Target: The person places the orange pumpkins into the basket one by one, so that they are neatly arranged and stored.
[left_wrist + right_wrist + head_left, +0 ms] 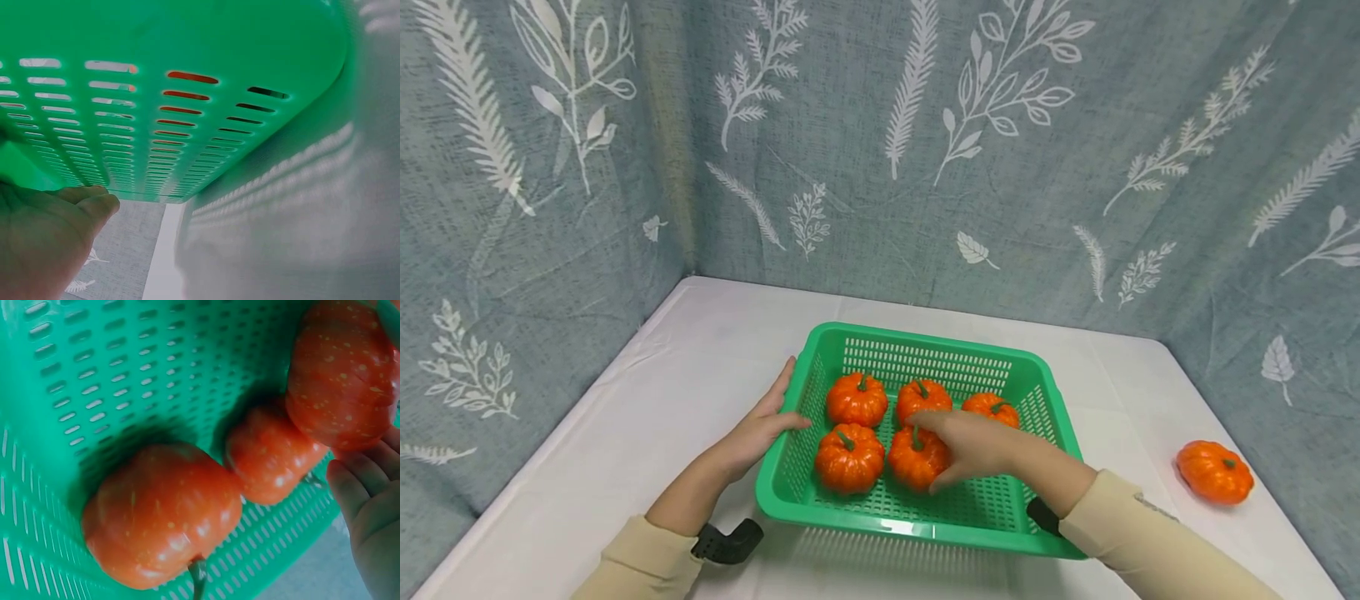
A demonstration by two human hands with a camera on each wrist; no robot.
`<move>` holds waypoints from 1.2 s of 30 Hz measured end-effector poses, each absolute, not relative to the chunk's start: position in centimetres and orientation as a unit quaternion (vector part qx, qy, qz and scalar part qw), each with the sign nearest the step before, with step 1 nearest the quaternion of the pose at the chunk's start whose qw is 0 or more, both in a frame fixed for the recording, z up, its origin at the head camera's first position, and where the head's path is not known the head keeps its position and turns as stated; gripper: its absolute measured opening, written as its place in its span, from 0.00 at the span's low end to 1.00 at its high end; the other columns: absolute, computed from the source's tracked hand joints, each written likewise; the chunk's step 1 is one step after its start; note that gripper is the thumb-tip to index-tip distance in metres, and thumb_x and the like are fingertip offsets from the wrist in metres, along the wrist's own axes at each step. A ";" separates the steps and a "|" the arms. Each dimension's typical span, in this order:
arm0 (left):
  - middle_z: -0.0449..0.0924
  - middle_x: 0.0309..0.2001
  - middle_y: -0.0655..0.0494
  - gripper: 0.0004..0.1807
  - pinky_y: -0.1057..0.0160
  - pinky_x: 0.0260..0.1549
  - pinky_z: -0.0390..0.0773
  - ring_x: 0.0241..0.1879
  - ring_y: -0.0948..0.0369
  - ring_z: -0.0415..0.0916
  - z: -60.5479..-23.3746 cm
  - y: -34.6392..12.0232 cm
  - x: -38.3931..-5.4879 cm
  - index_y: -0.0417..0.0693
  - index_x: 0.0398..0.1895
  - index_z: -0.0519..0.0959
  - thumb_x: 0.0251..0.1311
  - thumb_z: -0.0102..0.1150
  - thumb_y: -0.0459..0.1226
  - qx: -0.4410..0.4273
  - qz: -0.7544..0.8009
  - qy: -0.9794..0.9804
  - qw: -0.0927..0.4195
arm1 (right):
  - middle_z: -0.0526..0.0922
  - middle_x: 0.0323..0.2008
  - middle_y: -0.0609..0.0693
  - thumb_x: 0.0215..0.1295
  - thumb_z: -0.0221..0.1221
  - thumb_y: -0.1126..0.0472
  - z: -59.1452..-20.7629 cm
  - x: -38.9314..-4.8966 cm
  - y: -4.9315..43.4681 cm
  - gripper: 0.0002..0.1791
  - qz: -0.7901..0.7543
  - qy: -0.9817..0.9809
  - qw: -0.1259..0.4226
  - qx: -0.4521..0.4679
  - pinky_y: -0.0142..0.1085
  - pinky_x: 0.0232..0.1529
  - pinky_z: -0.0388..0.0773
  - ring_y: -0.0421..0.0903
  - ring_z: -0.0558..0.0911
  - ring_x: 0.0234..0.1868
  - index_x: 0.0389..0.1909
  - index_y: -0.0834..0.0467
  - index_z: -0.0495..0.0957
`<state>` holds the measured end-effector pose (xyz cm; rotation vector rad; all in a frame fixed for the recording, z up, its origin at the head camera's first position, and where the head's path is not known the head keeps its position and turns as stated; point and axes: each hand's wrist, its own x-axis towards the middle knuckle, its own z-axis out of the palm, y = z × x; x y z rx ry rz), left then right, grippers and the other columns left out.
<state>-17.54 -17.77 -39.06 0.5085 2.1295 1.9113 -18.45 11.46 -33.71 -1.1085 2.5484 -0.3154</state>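
Note:
A green plastic basket (pixel 985 540) with slotted walls stands on the white table. My left hand (pixel 752 442) grips its left rim, thumb over the inner side and fingers along the outer wall (pixel 144 144). Inside the basket, my right hand (pixel 981 442) holds an orange pumpkin (pixel 913 468) in the front row, fingers over its top and thumb at its near right side. To its left sits another pumpkin (pixel 848 462). Behind are a back-left pumpkin (pixel 856 402), a back-middle pumpkin (pixel 921 398) and a back-right pumpkin (pixel 992 406), partly hidden by my right hand.
One more orange pumpkin (pixel 1214 472) lies on the white tablecloth (pixel 700 358), right of the basket. A grey-blue curtain (pixel 880 225) with white leaf prints encloses the back and sides. Black straps (pixel 726 546) are worn at the wrists.

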 end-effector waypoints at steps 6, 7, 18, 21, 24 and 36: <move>0.19 0.71 0.47 0.48 0.44 0.61 0.48 0.70 0.45 0.22 -39.1 -17.9 -17.5 0.48 0.70 0.21 0.56 0.43 0.28 0.171 0.650 0.731 0.117 | 0.68 0.62 0.50 0.43 0.70 0.53 -34.4 -18.6 11.0 0.45 -0.100 0.895 0.175 -0.398 0.40 0.59 0.68 0.47 0.70 0.60 0.64 0.61 0.63; 0.19 0.71 0.47 0.48 0.44 0.61 0.48 0.70 0.45 0.22 -39.1 -17.9 -17.5 0.48 0.70 0.21 0.56 0.43 0.28 0.171 0.650 0.731 0.117 | 0.68 0.63 0.50 0.43 0.70 0.53 -34.4 -18.5 11.0 0.45 -0.099 0.895 0.175 -0.398 0.40 0.59 0.68 0.47 0.70 0.60 0.64 0.61 0.62; 0.19 0.71 0.46 0.48 0.46 0.60 0.54 0.70 0.44 0.24 -39.1 -17.9 -17.6 0.47 0.69 0.21 0.56 0.43 0.28 0.172 0.651 0.729 0.118 | 0.64 0.66 0.50 0.44 0.70 0.59 -34.2 -18.3 10.9 0.47 -0.088 0.905 0.189 -0.371 0.42 0.60 0.68 0.48 0.68 0.62 0.67 0.58 0.59; 0.19 0.71 0.46 0.48 0.45 0.59 0.55 0.70 0.44 0.24 -39.1 -17.8 -17.6 0.47 0.69 0.21 0.56 0.43 0.28 0.172 0.651 0.730 0.118 | 0.63 0.66 0.51 0.44 0.70 0.60 -34.2 -18.3 10.9 0.47 -0.086 0.905 0.187 -0.373 0.42 0.59 0.68 0.48 0.68 0.62 0.67 0.58 0.58; 0.19 0.71 0.47 0.48 0.46 0.60 0.54 0.70 0.45 0.24 -39.1 -17.9 -17.6 0.48 0.69 0.21 0.56 0.43 0.28 0.171 0.649 0.731 0.118 | 0.63 0.66 0.51 0.43 0.70 0.59 -34.2 -18.3 10.8 0.47 -0.083 0.905 0.183 -0.375 0.42 0.60 0.67 0.48 0.68 0.62 0.66 0.59 0.58; 0.19 0.71 0.47 0.49 0.45 0.61 0.50 0.70 0.45 0.23 -39.1 -17.9 -17.5 0.47 0.70 0.21 0.56 0.44 0.29 0.168 0.651 0.730 0.119 | 0.63 0.66 0.52 0.44 0.69 0.49 -34.5 -18.3 10.9 0.49 -0.080 0.904 0.183 -0.379 0.43 0.63 0.63 0.49 0.64 0.65 0.66 0.60 0.58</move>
